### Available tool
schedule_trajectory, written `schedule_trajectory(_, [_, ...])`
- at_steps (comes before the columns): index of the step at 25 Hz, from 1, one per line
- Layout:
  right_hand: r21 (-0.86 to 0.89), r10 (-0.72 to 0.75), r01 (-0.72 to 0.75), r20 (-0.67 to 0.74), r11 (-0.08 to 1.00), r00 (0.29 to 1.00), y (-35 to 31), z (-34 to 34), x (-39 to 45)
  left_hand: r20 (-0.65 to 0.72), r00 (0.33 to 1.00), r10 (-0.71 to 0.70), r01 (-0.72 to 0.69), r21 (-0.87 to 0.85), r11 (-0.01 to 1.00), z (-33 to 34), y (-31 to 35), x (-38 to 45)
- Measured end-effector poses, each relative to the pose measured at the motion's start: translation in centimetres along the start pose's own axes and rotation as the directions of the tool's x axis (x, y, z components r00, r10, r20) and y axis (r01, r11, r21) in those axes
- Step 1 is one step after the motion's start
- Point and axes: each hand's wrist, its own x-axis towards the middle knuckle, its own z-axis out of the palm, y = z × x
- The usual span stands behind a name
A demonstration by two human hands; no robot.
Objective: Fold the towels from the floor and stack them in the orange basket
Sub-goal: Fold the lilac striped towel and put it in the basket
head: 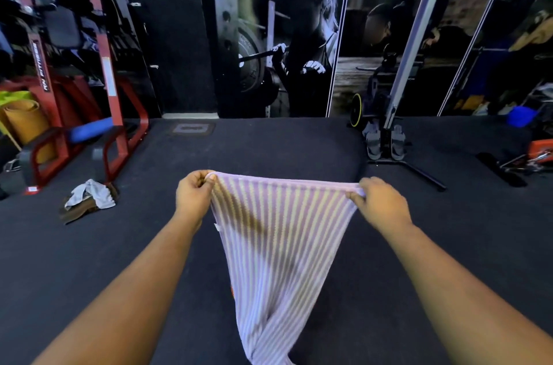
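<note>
Near centre: striped towel (278, 245), lilac with pale yellow-green stripes, hanging in the air from its top edge, twisted and narrowing toward the bottom of view. Small white tag at its left edge. Sliver of orange just visible behind that left edge lower down, too little to identify.

Left hand (194, 197): fingers curled, thumb and forefinger pinching the towel's top left corner. Right hand (380, 203): fingers curled, pinching the top right corner. Top edge stretched near level between the two, slight sag in the middle. Both forearms reaching out from the near edge.

Below and beyond: dark floor (89, 260).

Left, mid-distance: crumpled pile of towels (89, 200) on the floor, grey-white over brown, well apart from the held towel.

Further left: red metal frame (110, 113) with a blue pad, rolled orange mat (27, 125) beside it.

Right, far: rowing machine (386, 137) stood upright on its base. Blue tub (520, 116) and orange gear further right.

Far wall: dark gym mural (299, 35).
</note>
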Motion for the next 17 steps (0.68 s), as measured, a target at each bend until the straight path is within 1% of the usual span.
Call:
schedule_trajectory(1, [0.233, 0.038, -0.017, -0.089, 0.972, 0.995, -0.1, -0.7, 0.2, -0.030, 0.999, 0.024, -0.025, -0.041, 0.999, 0.4, 0.9, -0.1])
schedule_trajectory(2, [0.467, 0.092, -0.010, -0.152, 0.884, 0.984, -0.2, -1.5, 0.3, -0.056, 0.996, 0.066, -0.070, -0.082, 0.994, 0.6, 1.9, -0.3])
schedule_trajectory(3, [0.648, 0.142, 0.028, -0.209, 0.761, 0.968, -0.4, -2.5, 0.5, -0.075, 0.990, 0.123, -0.131, -0.114, 0.985, 0.8, 3.1, -0.4])
schedule_trajectory(4, [0.755, 0.182, 0.080, -0.257, 0.650, 0.949, -0.8, -3.8, 0.8, -0.087, 0.981, 0.176, -0.187, -0.145, 0.972, 0.9, 4.3, -0.3])
schedule_trajectory(5, [0.816, 0.206, 0.132, -0.293, 0.563, 0.934, -1.2, -5.2, 1.4, -0.096, 0.973, 0.211, -0.224, -0.168, 0.960, 1.0, 5.4, 0.2])
schedule_trajectory(6, [0.852, 0.224, 0.160, -0.305, 0.498, 0.926, -1.6, -6.5, 2.3, -0.102, 0.970, 0.222, -0.237, -0.170, 0.957, 1.2, 6.5, 0.9])
schedule_trajectory(7, [0.875, 0.218, 0.162, -0.286, 0.455, 0.933, -1.9, -7.6, 3.4, -0.096, 0.974, 0.206, -0.218, -0.147, 0.965, 1.5, 7.5, 1.8])
schedule_trajectory(9, [0.876, 0.177, 0.043, -0.146, 0.480, 0.973, -2.1, -8.2, 5.5, -0.063, 0.991, 0.119, -0.121, -0.025, 0.992, 2.5, 9.2, 3.1])
schedule_trajectory(10, [0.858, 0.191, -0.023, -0.088, 0.513, 0.978, -2.0, -7.9, 6.4, -0.052, 0.995, 0.088, -0.087, 0.024, 0.996, 3.2, 9.7, 3.5])
schedule_trajectory(11, [0.855, 0.214, -0.061, -0.060, 0.515, 0.975, -2.0, -7.4, 7.0, -0.046, 0.996, 0.078, -0.076, 0.056, 0.996, 3.7, 10.1, 3.8])
schedule_trajectory(12, [0.871, 0.259, -0.090, -0.045, 0.484, 0.965, -2.1, -7.1, 7.3, -0.043, 0.996, 0.076, -0.074, 0.062, 0.995, 4.1, 10.3, 4.0])
schedule_trajectory(13, [0.902, 0.301, -0.121, -0.011, 0.414, 0.954, -2.1, -7.2, 7.4, -0.048, 0.997, 0.059, -0.057, 0.047, 0.997, 4.4, 10.7, 4.0])
schedule_trajectory(15, [0.967, 0.317, -0.177, 0.113, 0.181, 0.942, -2.3, -8.2, 6.7, -0.046, 0.999, 0.004, -0.008, -0.081, 0.997, 4.5, 11.8, 3.3])
schedule_trajectory(16, [0.983, 0.297, -0.173, 0.147, 0.061, 0.943, -2.1, -9.0, 6.3, -0.050, 0.998, 0.022, -0.030, -0.164, 0.986, 4.3, 12.2, 3.2])
schedule_trajectory(17, [0.989, 0.285, -0.147, 0.150, -0.030, 0.947, -1.9, -9.7, 6.2, -0.064, 0.995, 0.073, -0.085, -0.218, 0.972, 4.1, 12.8, 2.9])
